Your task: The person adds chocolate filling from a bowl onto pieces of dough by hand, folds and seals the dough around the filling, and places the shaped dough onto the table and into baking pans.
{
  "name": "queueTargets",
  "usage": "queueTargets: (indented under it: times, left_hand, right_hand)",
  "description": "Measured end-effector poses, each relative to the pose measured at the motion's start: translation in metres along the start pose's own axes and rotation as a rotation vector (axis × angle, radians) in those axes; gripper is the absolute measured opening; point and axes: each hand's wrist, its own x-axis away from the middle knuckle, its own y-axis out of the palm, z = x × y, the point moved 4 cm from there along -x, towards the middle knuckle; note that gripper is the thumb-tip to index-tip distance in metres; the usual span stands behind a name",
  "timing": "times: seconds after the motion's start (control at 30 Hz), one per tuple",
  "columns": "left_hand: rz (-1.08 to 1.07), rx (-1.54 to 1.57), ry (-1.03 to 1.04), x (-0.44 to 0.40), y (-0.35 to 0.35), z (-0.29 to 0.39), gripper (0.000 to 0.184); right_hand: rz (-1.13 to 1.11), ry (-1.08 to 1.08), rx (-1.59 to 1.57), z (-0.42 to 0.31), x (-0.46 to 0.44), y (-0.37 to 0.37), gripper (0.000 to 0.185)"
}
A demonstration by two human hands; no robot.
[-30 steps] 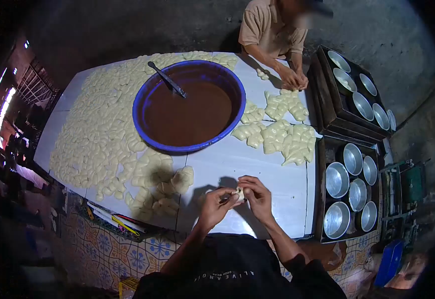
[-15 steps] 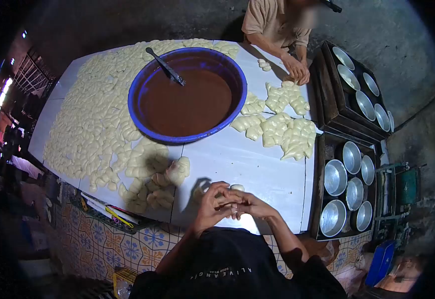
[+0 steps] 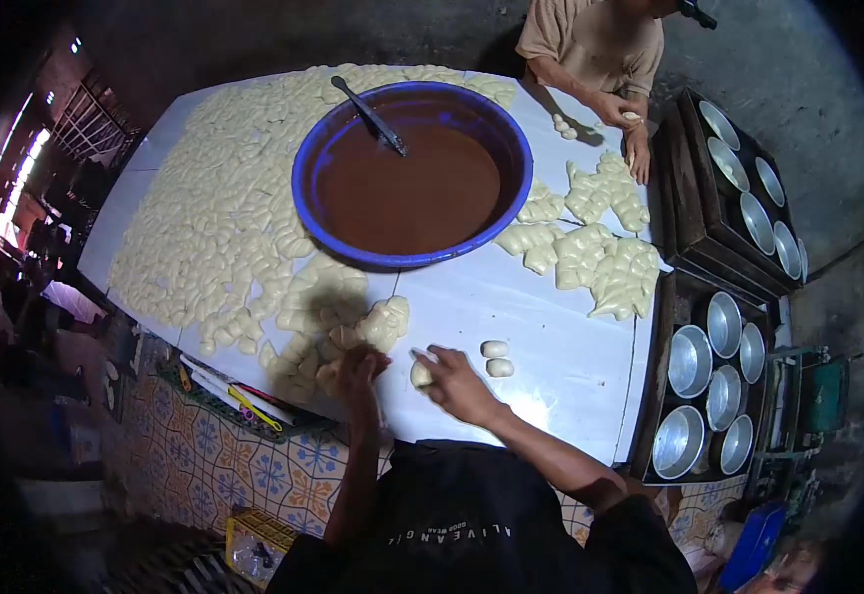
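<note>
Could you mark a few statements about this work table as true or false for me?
1. The big round blue basin holds a brown liquid. True.
2. The long dark utensil lies on the table beside the basin. False: it leans in the basin, its handle end over the rim.
3. The person's right hand is at a small pale dough lump. True.
4. The round silvery metal pans stand left of the basin. False: they are in dark boxes to its right.
5. The left hand is over the brown liquid. False: it is by the pale dough pieces near the table's front edge.
</note>
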Motion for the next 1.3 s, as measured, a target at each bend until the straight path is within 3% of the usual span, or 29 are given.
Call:
queueTargets:
  times: [0.07,0.1,0.13,0.2,0.33,0.4,0.43,0.53,0.6,0.67,0.7,0.73,0.77,0.8,0.87,0.9,0.93,0.97,1.0,1.03,1.07,1.1,1.13,1.2,1.27,1.3]
  left_hand:
    - [-0.187,-0.101,0.025,0.001,0.013,0.002,0.016]
    - [-0.284,-0.229,0.148,-0.005,0.009,-0.006,0.021]
    - [-0.272,-0.226,0.164,-0.006,0.001,-0.017,0.021]
    - [-0.212,-0.181,0.155,0.015,0.015,-0.003,0.025]
    - [-0.459,-0.101,-0.065,0.044,0.06,0.006,0.027]
    - [-0.549,-0.103,0.084,0.053,0.086,0.019,0.027]
    - [-0.474,-0.127,-0.015,0.054,0.087,0.011,0.023]
    - [-0.348,-0.187,0.042,0.051,0.087,-0.006,0.018]
    - [-0.424,-0.359,0.143,0.055,0.101,0.019,0.011]
    - [-0.715,0.441,-0.358,0.051,0.105,-0.017,0.012]
    - [-0.641,0.573,-0.633,0.048,0.102,-0.028,0.018]
    - [-0.66,0.728,-0.776,0.05,0.106,-0.038,0.029]
    - [-0.671,0.724,-0.818,0.05,0.11,-0.034,0.048]
    - [-0.677,0.714,-0.862,0.052,0.113,-0.022,0.068]
    - [-1.163,0.947,-0.71,0.043,0.139,0.026,0.11]
    - [-1.259,0.905,-0.718,0.033,0.149,0.033,0.132]
    - [-1.22,0.651,-0.57,0.014,0.155,0.039,0.135]
    - [-1.332,0.468,-0.388,-0.018,0.159,0.034,0.113]
    - [-1.067,0.072,-0.225,-0.045,0.173,0.048,0.085]
    - [-0.773,-0.303,-0.067,-0.073,0.185,0.067,0.074]
    - [-0.708,-0.63,0.223,-0.112,0.193,0.063,0.07]
    - [-0.592,-0.97,0.224,-0.123,0.206,0.082,0.071]
    - [-0.427,-1.004,0.589,-0.155,0.209,0.038,0.077]
    - [-0.955,-1.37,-0.051,-0.161,0.211,0.048,0.079]
    - [-0.964,-1.34,-0.075,-0.162,0.21,0.043,0.078]
    - [-0.83,-1.344,0.046,-0.158,0.21,0.049,0.076]
  right_hand:
    - [-0.145,0.018,0.068,0.006,-0.007,0.035,0.042]
    - [-0.31,0.474,-0.626,0.027,-0.012,0.052,0.042]
    - [-0.317,0.456,-0.621,0.034,-0.011,0.053,0.042]
    - [0.095,0.093,-0.475,0.001,-0.006,-0.003,0.044]
    - [0.14,0.123,-0.553,-0.026,0.002,-0.072,0.033]
    - [0.292,0.164,-0.482,-0.023,0.01,-0.075,0.027]
    - [0.458,0.005,-0.402,-0.027,0.01,-0.079,0.026]
    - [0.432,0.141,-0.348,0.007,0.011,-0.076,0.025]
    - [0.466,0.034,-0.379,-0.014,0.004,-0.092,0.033]
    - [0.465,-0.144,-0.562,-0.021,-0.001,-0.076,0.048]
    - [0.444,-0.127,-0.512,-0.018,-0.001,-0.074,0.046]
    - [0.419,-0.115,-0.457,-0.015,-0.002,-0.077,0.044]
    - [0.412,-0.124,-0.41,-0.01,-0.004,-0.077,0.058]
    - [0.412,-0.133,-0.411,-0.009,-0.004,-0.084,0.058]
    - [0.129,0.172,-1.083,0.002,-0.006,-0.085,0.098]
    - [0.231,0.219,-1.156,0.021,-0.007,-0.072,0.122]
    - [0.14,0.176,-1.172,0.037,-0.005,-0.067,0.12]
    - [0.21,0.171,-1.225,0.04,-0.005,-0.065,0.117]
    - [0.281,0.166,-1.276,0.042,-0.007,-0.065,0.114]
    - [0.291,0.125,-1.267,0.036,-0.009,-0.074,0.104]
    - [0.366,0.192,-1.225,0.038,-0.009,-0.073,0.101]
    - [0.394,0.197,-1.216,0.039,-0.009,-0.071,0.101]
    - [0.425,0.197,-1.208,0.041,-0.01,-0.07,0.101]
    - [0.414,0.267,-1.231,0.048,-0.007,-0.063,0.095]
    - [0.416,0.265,-1.259,0.05,-0.003,-0.062,0.092]
    - [0.447,0.277,-1.273,0.057,-0.002,-0.058,0.087]
